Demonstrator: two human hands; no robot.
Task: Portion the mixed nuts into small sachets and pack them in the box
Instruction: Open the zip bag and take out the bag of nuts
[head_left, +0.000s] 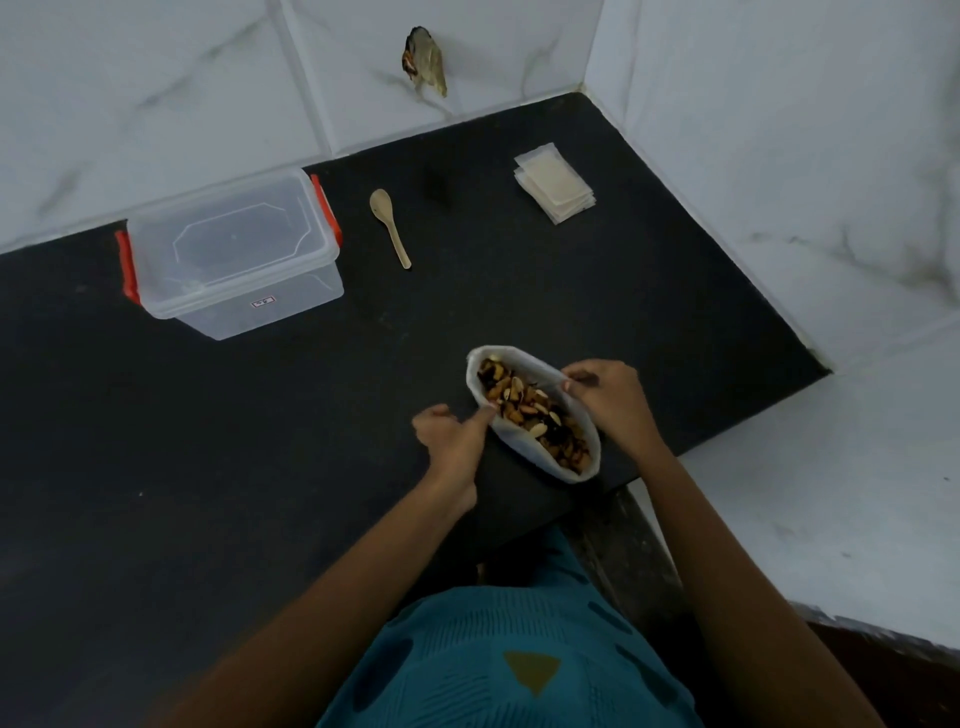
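Note:
A white bag of mixed nuts (530, 410) lies open on the black counter (260, 441) near its front right edge. My left hand (453, 435) pinches the bag's left rim and my right hand (608, 397) pinches its right rim, holding the mouth apart. A stack of small clear sachets (555, 183) lies at the back right. At the back left stands a clear plastic box (234, 254) with red clips, its lid on. A wooden spoon (389, 226) lies between the box and the sachets.
White marbled tile walls (208, 93) close the counter at the back and right. A small brownish object (425, 61) hangs on the back wall. The counter's front edge meets my teal clothing (519, 660).

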